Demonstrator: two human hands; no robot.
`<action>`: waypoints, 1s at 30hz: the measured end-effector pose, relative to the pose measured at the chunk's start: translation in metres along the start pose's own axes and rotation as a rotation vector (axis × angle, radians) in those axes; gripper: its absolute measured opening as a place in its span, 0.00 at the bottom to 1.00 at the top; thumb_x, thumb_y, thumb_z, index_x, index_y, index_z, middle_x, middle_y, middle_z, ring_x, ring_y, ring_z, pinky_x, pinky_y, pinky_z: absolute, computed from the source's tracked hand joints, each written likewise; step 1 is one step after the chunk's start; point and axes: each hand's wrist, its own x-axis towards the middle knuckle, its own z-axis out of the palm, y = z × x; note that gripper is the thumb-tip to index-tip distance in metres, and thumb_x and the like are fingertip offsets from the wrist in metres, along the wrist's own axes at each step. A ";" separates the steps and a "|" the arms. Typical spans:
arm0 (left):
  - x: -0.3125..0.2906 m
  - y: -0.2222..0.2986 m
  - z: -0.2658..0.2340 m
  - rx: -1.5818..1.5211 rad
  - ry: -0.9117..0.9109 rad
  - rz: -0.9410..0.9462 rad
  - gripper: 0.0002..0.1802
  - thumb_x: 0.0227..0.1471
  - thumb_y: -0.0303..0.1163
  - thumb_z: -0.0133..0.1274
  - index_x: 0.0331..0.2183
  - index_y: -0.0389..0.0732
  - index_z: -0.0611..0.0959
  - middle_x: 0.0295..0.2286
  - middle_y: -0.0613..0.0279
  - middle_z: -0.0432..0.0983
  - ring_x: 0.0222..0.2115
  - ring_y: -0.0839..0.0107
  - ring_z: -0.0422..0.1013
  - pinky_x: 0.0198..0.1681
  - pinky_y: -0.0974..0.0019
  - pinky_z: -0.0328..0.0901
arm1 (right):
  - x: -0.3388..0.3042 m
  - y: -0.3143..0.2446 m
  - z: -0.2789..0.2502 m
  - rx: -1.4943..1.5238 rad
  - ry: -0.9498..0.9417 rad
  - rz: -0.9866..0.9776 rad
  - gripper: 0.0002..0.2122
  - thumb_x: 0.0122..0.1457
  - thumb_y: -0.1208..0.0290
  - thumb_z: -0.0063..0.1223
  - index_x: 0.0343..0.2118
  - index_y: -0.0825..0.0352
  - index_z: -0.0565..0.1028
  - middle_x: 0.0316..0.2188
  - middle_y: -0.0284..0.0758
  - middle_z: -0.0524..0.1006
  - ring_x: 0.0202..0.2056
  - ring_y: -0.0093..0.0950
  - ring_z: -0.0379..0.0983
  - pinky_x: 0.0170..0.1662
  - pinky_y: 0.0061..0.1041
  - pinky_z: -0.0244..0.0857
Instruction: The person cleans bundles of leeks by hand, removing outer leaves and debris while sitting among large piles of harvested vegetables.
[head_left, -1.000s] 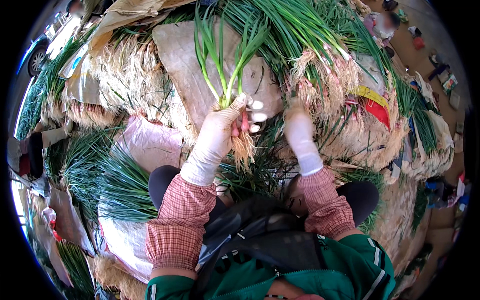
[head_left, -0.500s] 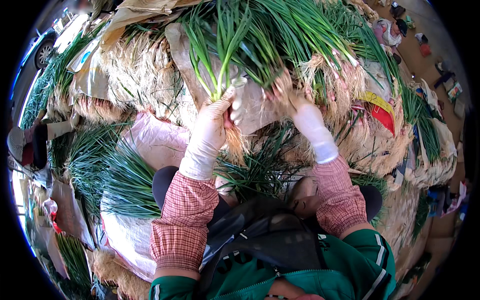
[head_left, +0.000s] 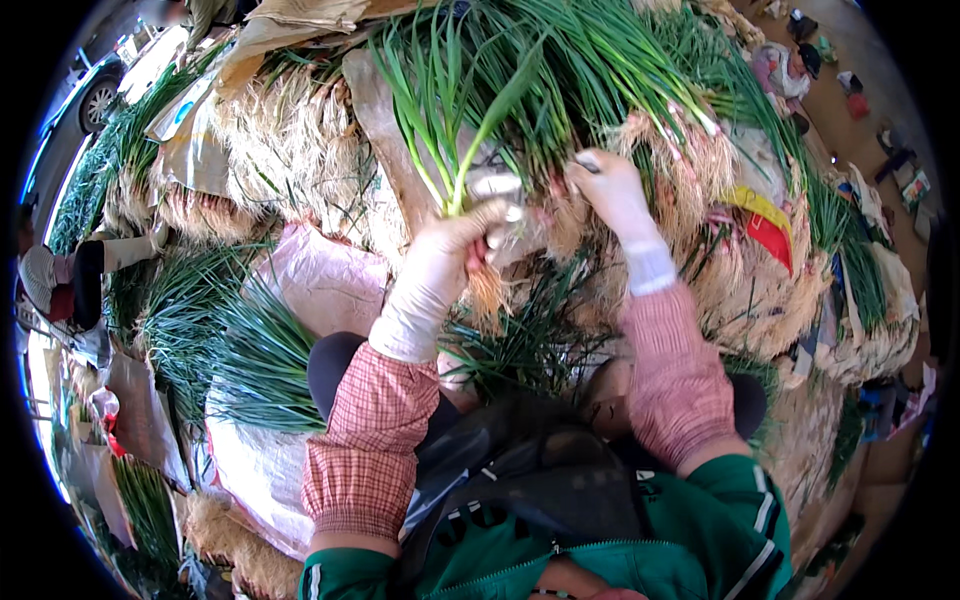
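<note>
Grips a small bunch of spring onions (head_left: pixel 457 193) in the clamped fingers of the left hand (head_left: pixel 428 268), near the onion heap (head_left: pixel 600 62): bright green, fanned leaves, reddish bulbs, tan, stringy roots. Cannot tell the state of the right hand's (head_left: pixel 614 198) fingers.

Green onions (head_left: pixel 540 115) on beige sheet (head_left: pixel 376 125)

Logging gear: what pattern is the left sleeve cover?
The left sleeve cover is checked, reddish and pale; best in the head view.
</note>
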 end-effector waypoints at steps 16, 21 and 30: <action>-0.015 -0.019 -0.016 0.186 0.046 -0.084 0.08 0.45 0.26 0.60 0.30 0.39 0.78 0.15 0.71 0.68 0.13 0.84 0.61 0.15 0.81 0.51 | -0.051 -0.041 0.019 0.618 0.045 -0.137 0.19 0.61 0.63 0.51 0.50 0.71 0.67 0.43 0.40 0.75 0.37 0.24 0.73 0.41 0.24 0.70; -0.024 -0.009 -0.026 -0.004 0.135 -0.164 0.08 0.46 0.23 0.58 0.31 0.37 0.77 0.18 0.68 0.71 0.14 0.84 0.61 0.17 0.79 0.55 | -0.080 -0.065 0.045 0.391 -0.138 -0.131 0.13 0.59 0.61 0.53 0.35 0.68 0.77 0.25 0.34 0.77 0.27 0.24 0.73 0.35 0.23 0.69; -0.031 -0.021 -0.035 0.138 -0.009 -0.204 0.11 0.47 0.23 0.57 0.35 0.35 0.76 0.23 0.61 0.76 0.17 0.82 0.65 0.16 0.81 0.55 | -0.068 -0.084 0.056 0.914 -0.064 0.120 0.10 0.61 0.64 0.50 0.35 0.67 0.75 0.20 0.27 0.71 0.18 0.16 0.63 0.20 0.14 0.59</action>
